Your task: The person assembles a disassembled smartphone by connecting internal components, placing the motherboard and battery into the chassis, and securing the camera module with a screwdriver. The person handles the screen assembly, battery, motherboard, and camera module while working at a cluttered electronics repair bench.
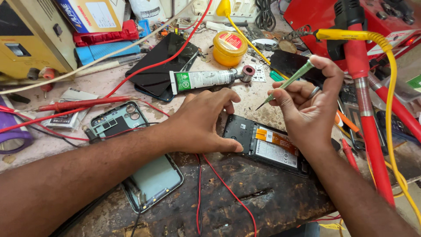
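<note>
Looking down at a crowded repair bench, scanned left to right. At far left, a yellow metal box [30, 37] and a red probe [83, 104] lying flat with its red leads trailing across the surface. Next, a pale green phone back cover [115, 119] with camera holes, and below it a second light green shell [153, 180], set aside near the bench edge. Behind, toward centre, a dark phone [160, 63], face down, a white glue tube [204, 80] with green label lying across it, and a round yellow tin [230, 47]. Centre: left hand [204, 125], spread open palm down, fingertips pressing the top edge of an opened black phone [263, 145], apparently to keep it from sliding; nothing gripped. Phone lying flat just beside the dark worn bench edge, orange flex cable and white-labelled battery exposed upward. Right hand [309, 107], curled shut around a slim green screwdriver [287, 83], pen-style, tip angled down and hovering above the phone, not touching it. At right, a red soldering stand [366, 114] and yellow cable [390, 79].
</note>
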